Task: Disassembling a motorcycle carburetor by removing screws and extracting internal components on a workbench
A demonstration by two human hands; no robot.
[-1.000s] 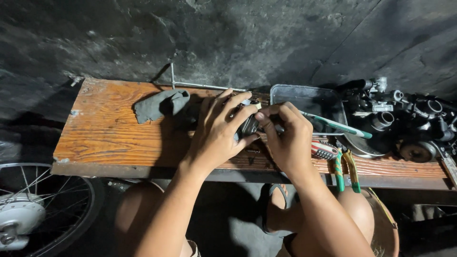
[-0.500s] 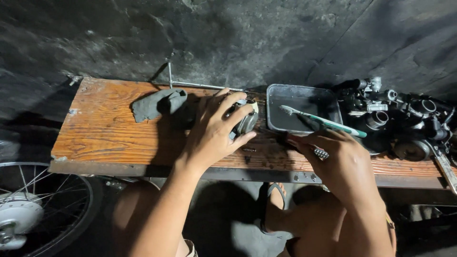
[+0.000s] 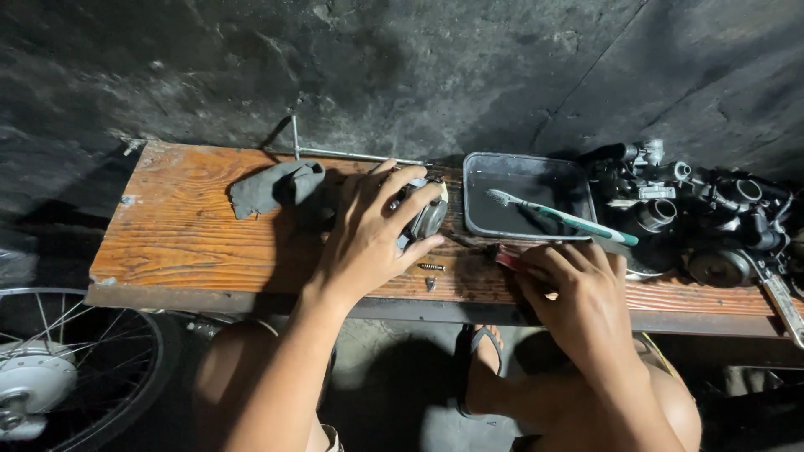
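My left hand (image 3: 368, 238) is clamped over a small grey metal engine part (image 3: 423, 216) that rests on the worn wooden bench (image 3: 184, 243). My right hand (image 3: 578, 297) lies near the bench's front edge. Its fingers are closed on a red-handled tool (image 3: 505, 256), whose dark shaft points left toward the part. A tiny spring (image 3: 430, 267) and a small screw (image 3: 430, 285) lie on the wood between my hands.
A dark metal tray (image 3: 474, 219) holds liquid and a green-and-white toothbrush (image 3: 563, 219). A cluster of black engine parts (image 3: 695, 209) fills the bench's right end. A grey rag (image 3: 275, 187) and a thin metal rod (image 3: 352, 154) lie at the back. A wheel (image 3: 50, 377) stands lower left.
My right hand left the metal part, swung right past the tray, and came down on the red-handled tool by the front edge. My left hand stayed on the part.
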